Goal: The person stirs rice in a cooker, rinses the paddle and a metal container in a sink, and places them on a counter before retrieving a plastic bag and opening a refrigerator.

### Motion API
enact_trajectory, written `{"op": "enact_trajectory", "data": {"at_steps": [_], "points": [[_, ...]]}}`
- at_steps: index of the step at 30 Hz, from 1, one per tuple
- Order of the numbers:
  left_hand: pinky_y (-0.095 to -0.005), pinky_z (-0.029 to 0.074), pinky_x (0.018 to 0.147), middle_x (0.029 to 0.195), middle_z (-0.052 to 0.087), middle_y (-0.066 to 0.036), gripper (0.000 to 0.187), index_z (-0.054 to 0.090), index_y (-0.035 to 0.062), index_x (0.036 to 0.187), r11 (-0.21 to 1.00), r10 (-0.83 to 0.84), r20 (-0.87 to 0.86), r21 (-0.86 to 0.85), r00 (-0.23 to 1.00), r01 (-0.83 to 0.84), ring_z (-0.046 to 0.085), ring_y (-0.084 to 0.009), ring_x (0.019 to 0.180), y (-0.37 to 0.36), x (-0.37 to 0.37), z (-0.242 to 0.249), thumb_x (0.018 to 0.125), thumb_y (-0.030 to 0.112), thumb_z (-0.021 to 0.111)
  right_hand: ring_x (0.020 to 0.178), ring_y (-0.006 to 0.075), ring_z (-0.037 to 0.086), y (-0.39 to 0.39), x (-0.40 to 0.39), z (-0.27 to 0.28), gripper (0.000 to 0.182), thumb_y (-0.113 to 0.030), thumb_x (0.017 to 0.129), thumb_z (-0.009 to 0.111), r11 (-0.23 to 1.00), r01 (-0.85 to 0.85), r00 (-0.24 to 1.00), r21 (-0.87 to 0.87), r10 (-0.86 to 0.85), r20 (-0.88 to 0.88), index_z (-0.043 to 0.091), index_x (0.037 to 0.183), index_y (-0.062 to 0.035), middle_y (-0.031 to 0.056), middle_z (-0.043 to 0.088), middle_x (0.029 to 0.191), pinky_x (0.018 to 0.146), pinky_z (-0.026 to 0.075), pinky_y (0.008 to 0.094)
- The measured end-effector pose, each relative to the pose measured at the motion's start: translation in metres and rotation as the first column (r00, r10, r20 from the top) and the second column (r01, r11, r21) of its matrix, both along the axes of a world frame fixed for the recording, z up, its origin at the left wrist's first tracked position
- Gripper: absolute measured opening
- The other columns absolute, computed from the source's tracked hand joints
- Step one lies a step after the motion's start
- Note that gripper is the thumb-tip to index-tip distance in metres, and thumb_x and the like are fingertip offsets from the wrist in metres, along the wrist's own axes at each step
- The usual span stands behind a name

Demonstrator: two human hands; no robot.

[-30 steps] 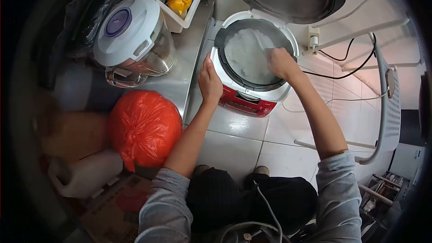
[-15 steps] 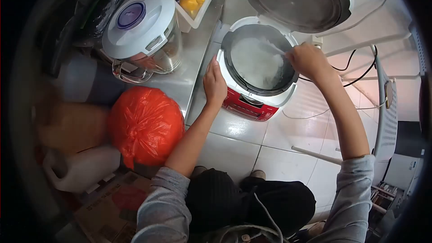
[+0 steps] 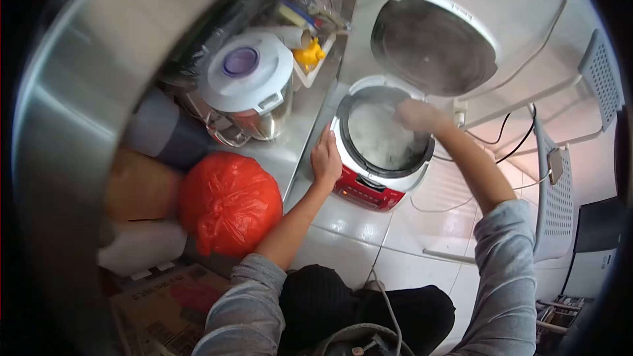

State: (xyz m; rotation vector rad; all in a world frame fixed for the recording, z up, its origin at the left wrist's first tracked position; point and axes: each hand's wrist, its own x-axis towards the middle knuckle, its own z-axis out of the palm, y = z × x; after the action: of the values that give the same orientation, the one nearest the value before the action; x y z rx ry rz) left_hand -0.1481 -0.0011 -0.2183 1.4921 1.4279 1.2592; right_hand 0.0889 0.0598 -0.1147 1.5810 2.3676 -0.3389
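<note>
The tiled floor (image 3: 343,250) carries the red-and-white cooker (image 3: 370,191), upright, close beside the long edge of the metal shelf (image 3: 300,125). Its lid (image 3: 432,46) stands raised behind, leaving the mouth accessible from above. The left hand (image 3: 326,157) lies flat, ungripping, against the cooker's shelf-side wall, probably to steady it. The right hand (image 3: 422,117) looks curled over the far right rim, likely to reach the pale, steaming contents (image 3: 379,133); blur hides whether it grasps anything.
</note>
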Motion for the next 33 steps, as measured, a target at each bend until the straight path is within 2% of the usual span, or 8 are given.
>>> {"op": "enact_trajectory", "data": {"at_steps": [3,5,13,17,20,22,26,33], "points": [[-0.0383,0.036,0.096,0.12,0.052,-0.024,0.044,0.049,-0.0049,0.12,1.0,0.013,0.007,0.022,1.0,-0.013,0.048,-0.0376,0.113,-0.001,0.0,-0.001,0.094,0.026,0.031,0.074,0.0382,0.06,-0.009,0.012,-0.027,0.021,-0.02,0.08,0.052,0.998,-0.062,0.998,-0.009,0.062,0.013,0.065,0.08,-0.0031,0.0221,0.061,0.075,0.069,0.047,0.0448],[-0.0381,0.036,0.096,0.12,0.052,-0.024,0.044,0.049,-0.0047,0.12,1.0,0.002,0.021,0.029,1.0,-0.002,0.048,-0.0373,0.113,0.0,0.0,-0.004,0.094,0.026,0.031,0.074,0.0366,0.062,-0.03,0.001,-0.01,0.021,-0.019,0.077,0.054,0.99,-0.138,0.99,0.005,0.138,-0.003,0.064,0.076,-0.0008,0.0206,0.062,0.074,0.067,0.05,0.0437],[-0.0392,0.035,0.096,0.119,0.052,-0.024,0.046,0.049,-0.0053,0.12,0.999,-0.029,-0.044,-0.021,0.999,0.028,0.047,-0.0384,0.113,-0.002,-0.001,-0.003,0.094,0.028,0.031,0.07,0.0314,0.064,-0.108,-0.038,0.037,0.017,-0.017,0.076,0.054,0.979,-0.147,0.982,0.141,0.127,0.137,0.063,0.078,-0.0029,0.0163,0.064,0.072,0.063,0.051,0.0407],[-0.0403,0.036,0.094,0.117,0.053,-0.024,0.047,0.048,-0.0046,0.121,0.999,0.016,-0.1,0.03,0.995,-0.013,0.049,-0.0391,0.11,0.002,0.0,-0.015,0.093,0.03,0.032,0.067,0.0296,0.065,-0.13,-0.041,0.04,0.017,-0.01,0.075,0.053,0.961,-0.098,0.986,0.258,0.06,0.153,0.06,0.089,-0.0026,0.0147,0.064,0.071,0.059,0.052,0.0387],[-0.0414,0.039,0.091,0.113,0.055,-0.023,0.046,0.049,-0.0012,0.122,1.0,0.015,-0.171,0.027,0.985,-0.011,0.051,-0.0398,0.105,-0.001,-0.002,-0.009,0.093,0.031,0.034,0.063,0.0333,0.064,-0.142,-0.047,0.049,0.015,-0.009,0.076,0.052,0.913,0.07,0.997,0.401,-0.081,0.01,0.056,0.088,0.0,0.018,0.063,0.069,0.054,0.052,0.0408],[-0.043,0.042,0.086,0.11,0.057,-0.021,0.043,0.05,0.0052,0.123,1.0,-0.014,-0.224,0.017,0.975,0.019,0.054,-0.0395,0.1,-0.005,-0.008,-0.001,0.092,0.031,0.034,0.063,0.034,0.063,-0.146,-0.05,0.066,0.014,-0.009,0.076,0.051,0.903,0.144,0.989,0.405,-0.141,-0.037,0.055,0.086,0.0003,0.0188,0.062,0.069,0.055,0.052,0.0414],[-0.0437,0.042,0.085,0.112,0.057,-0.019,0.041,0.053,0.0071,0.121,0.995,0.019,-0.189,0.1,0.982,0.0,0.055,-0.0382,0.099,-0.006,-0.013,-0.021,0.092,0.028,0.034,0.062,0.0363,0.062,-0.149,-0.043,0.068,0.014,-0.011,0.077,0.051,0.867,0.273,0.962,0.417,-0.248,-0.116,0.052,0.084,0.0012,0.0209,0.06,0.067,0.056,0.051,0.0438],[-0.0438,0.042,0.085,0.112,0.058,-0.019,0.041,0.052,0.0082,0.123,0.999,0.014,-0.258,0.044,0.966,-0.003,0.055,-0.038,0.099,-0.008,-0.015,-0.015,0.092,0.028,0.032,0.067,0.0382,0.062,-0.142,-0.035,0.058,0.019,-0.009,0.078,0.047,0.846,0.358,0.933,0.396,-0.333,-0.134,0.048,0.093,0.0016,0.0219,0.061,0.072,0.062,0.05,0.047]]}}
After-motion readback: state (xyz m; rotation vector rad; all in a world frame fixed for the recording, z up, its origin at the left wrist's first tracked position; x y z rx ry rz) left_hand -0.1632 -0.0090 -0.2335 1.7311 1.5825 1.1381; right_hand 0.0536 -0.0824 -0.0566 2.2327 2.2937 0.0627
